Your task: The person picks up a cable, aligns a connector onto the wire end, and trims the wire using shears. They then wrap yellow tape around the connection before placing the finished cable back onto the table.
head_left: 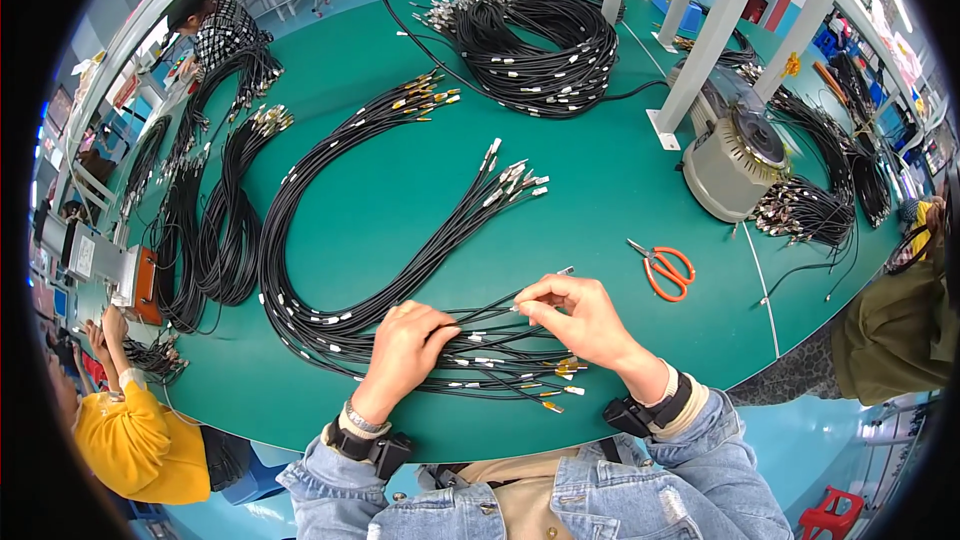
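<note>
One blk cable bundle (pixel 335 330) is lying on the green tabletop (pixel 610 190), its near run stretching approx 9-to-3, LH (pixel 408 342) gripping it from above, RH (pixel 578 318), nearer the free ends (pixel 568 367) at its 6 o'clock, pinching one strand (pixel 490 313).

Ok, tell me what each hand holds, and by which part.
The right hand pinches a black cable near one end. The left hand lies across the black cable bundle; whether it grips cannot be told.
</note>
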{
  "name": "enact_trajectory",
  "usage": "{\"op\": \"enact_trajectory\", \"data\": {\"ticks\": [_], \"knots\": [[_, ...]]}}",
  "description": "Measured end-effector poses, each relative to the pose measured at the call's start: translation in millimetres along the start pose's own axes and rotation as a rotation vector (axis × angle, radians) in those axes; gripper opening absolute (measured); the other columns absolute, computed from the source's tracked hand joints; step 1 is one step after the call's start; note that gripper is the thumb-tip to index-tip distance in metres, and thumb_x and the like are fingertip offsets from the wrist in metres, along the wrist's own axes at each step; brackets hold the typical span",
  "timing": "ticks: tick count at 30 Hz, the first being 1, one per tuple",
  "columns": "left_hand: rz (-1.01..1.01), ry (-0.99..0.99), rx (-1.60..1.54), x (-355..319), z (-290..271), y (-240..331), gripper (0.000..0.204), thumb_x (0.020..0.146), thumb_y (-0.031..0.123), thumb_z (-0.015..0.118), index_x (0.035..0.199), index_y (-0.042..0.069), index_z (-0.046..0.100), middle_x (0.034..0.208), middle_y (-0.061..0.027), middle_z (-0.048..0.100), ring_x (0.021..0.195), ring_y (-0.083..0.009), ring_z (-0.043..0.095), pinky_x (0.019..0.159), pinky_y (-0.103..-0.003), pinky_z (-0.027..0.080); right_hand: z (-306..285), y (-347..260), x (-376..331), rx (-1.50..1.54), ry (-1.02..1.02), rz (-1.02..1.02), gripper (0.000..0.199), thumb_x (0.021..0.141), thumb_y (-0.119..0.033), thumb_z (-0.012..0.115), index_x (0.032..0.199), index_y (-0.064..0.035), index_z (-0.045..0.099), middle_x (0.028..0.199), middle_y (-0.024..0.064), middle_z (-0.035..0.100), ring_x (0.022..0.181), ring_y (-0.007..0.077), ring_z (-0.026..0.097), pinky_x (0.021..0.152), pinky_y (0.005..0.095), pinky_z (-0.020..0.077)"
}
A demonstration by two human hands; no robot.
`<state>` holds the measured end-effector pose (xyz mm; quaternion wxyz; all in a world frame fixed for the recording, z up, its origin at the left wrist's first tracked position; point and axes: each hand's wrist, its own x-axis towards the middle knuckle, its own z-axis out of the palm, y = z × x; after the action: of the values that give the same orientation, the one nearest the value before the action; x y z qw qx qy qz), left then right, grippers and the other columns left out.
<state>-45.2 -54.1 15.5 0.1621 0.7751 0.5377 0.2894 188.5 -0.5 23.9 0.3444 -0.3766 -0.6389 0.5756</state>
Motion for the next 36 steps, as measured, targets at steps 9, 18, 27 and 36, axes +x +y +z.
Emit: {"op": "enact_trajectory", "data": {"ticks": [9, 18, 27, 36], "knots": [[-0.001, 0.122, -0.166, 18.7, 22.7, 35.3, 0.010, 0.078, 0.004, 0.066, 0.085, 0.000, 0.062, 0.077, -0.0102, 0.064, 0.071, -0.0231, 0.061, 0.064, -0.030, 0.047, -1.8, 11.4, -1.5, 0.408, -0.031, 0.160, 0.015, 0.087, -0.005, 0.060, 0.097, 0.0044, 0.063, 0.086, 0.0077, 0.064, 0.077, 0.0117, 0.060, 0.070, 0.0239, 0.0506], [-0.191, 0.029, -0.428, 26.3, 34.4, 38.1, 0.005, 0.082, 0.001, 0.061, 0.086, -0.001, 0.061, 0.070, -0.0089, 0.063, 0.061, -0.0161, 0.061, 0.057, -0.026, 0.047, -12.5, 16.5, 2.1, 0.259, -0.082, 0.024, 0.020, 0.089, -0.008, 0.058, 0.105, 0.0030, 0.060, 0.090, 0.0068, 0.064, 0.082, 0.0120, 0.060, 0.075, 0.0248, 0.0502], [-0.138, 0.135, -0.447, 23.7, 33.9, 31.4, 0.003, 0.084, 0.000, 0.058, 0.086, -0.002, 0.057, 0.065, -0.0038, 0.060, 0.057, -0.0081, 0.054, 0.053, -0.020, 0.040, -180.8, -36.7, -37.6, -0.260, 0.499, -0.073, 0.021, 0.086, -0.016, 0.060, 0.099, 0.0009, 0.064, 0.085, 0.0046, 0.065, 0.079, 0.0101, 0.059, 0.072, 0.0249, 0.0472], [-0.225, 0.165, -0.440, 38.7, 37.3, 43.8, 0.002, 0.084, 0.000, 0.057, 0.086, -0.002, 0.057, 0.064, -0.0023, 0.059, 0.056, -0.0065, 0.053, 0.052, -0.020, 0.040, -403.2, -45.1, -36.3, -0.702, 0.812, 0.101, 0.026, 0.086, -0.022, 0.058, 0.101, -0.0019, 0.064, 0.087, 0.0020, 0.064, 0.080, 0.0102, 0.056, 0.073, 0.0262, 0.0439]]}}
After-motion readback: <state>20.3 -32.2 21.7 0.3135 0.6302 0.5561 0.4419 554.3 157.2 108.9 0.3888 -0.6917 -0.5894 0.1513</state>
